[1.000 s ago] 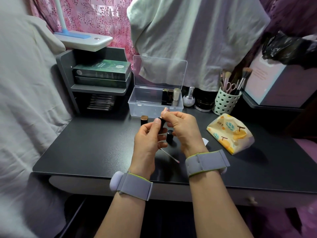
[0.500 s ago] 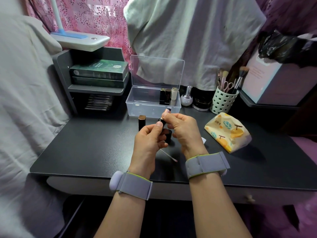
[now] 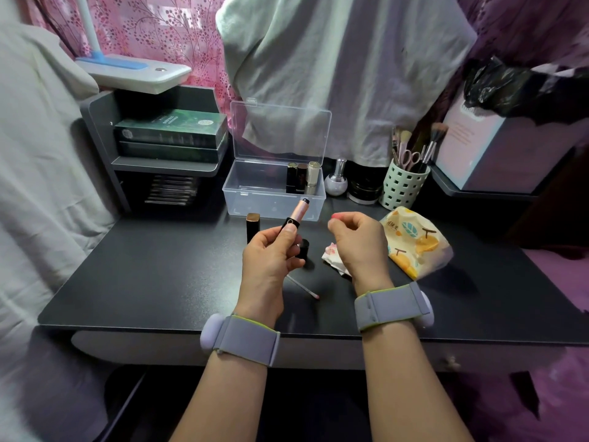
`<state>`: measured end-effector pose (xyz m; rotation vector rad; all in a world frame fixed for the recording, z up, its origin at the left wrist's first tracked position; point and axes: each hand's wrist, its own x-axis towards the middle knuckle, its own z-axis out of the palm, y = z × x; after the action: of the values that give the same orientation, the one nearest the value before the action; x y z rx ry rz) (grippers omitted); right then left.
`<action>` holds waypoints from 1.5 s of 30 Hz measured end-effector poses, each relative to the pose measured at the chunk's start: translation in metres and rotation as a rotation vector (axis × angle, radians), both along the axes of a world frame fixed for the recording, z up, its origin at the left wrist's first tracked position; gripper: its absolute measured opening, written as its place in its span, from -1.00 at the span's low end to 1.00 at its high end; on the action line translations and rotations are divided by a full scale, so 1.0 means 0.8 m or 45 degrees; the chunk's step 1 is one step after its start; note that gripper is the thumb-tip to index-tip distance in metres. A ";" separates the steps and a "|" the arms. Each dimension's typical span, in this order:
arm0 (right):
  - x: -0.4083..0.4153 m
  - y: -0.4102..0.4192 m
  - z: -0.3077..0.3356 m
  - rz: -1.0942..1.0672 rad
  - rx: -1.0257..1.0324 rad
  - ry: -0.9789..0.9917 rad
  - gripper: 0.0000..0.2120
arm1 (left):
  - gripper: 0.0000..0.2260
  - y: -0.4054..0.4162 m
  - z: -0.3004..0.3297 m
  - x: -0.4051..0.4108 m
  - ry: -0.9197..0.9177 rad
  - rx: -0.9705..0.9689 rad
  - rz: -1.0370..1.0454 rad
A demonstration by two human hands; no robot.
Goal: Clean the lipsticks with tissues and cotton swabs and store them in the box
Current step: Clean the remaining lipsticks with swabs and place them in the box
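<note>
Two hands have parted; left grip (image 3: pixel 271 250) holds lipstick (image 3: pixel 294 215); right grip (image 3: pixel 357 237) curled, empty.

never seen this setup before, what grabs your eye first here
The left hand holds an uncapped lipstick tilted up over the middle of the dark desk, while the right hand beside it is loosely curled with red-stained fingertips. Behind them an open clear plastic box holds three lipsticks standing at its right end, and a yellow tissue pack lies to the right.
</note>
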<state>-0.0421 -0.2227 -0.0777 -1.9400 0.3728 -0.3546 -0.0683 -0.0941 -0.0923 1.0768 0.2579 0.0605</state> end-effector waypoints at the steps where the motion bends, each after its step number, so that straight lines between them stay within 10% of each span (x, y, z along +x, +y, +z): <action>1: 0.001 -0.005 -0.004 -0.026 -0.074 0.029 -0.84 | -0.94 -0.002 0.000 0.000 0.002 -0.002 -0.002; 20: -0.004 -0.020 -0.061 -0.092 -0.925 0.268 -0.76 | -0.81 -0.002 -0.002 -0.002 -0.062 0.148 0.009; 32: -0.002 -0.011 -0.007 0.017 -0.279 -0.246 -0.85 | -0.80 0.005 0.003 0.004 -0.178 0.333 0.214; 45: -0.017 0.034 -0.001 0.234 -0.276 -0.581 -0.94 | -0.77 0.004 0.000 0.009 -0.207 0.475 0.287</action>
<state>-0.0560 -0.1953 -0.0784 -2.0106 -0.1469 -0.7211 -0.0607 -0.0912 -0.0921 1.4013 0.2247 0.4096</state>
